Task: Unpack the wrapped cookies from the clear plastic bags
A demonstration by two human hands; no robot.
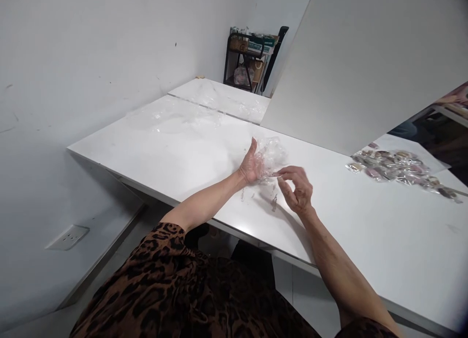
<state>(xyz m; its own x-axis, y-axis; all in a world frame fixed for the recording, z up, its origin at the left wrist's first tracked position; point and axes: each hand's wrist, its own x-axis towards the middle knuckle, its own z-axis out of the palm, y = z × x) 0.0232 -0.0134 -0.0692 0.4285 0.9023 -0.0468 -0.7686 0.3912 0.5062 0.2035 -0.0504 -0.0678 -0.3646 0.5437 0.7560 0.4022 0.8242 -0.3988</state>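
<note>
A crumpled bunch of clear plastic [273,152] lies against the palm of my left hand [251,166], whose thumb points up. Its other fingers are mostly hidden behind the plastic. To the right, my right hand [298,187] has thumb and forefinger closed in a pinch at the plastic's lower edge. Both hands are just above the white table [219,177]. Small dark flecks or wet-looking marks [274,201] show on the tabletop below them.
Several small clear-wrapped items [398,166] lie in a heap at the right. Loose clear film [204,106] is spread toward the back left. A grey panel [351,60] rises behind the table. A black cart [244,50] with boxes stands farther back, and a wall [109,60] borders the left.
</note>
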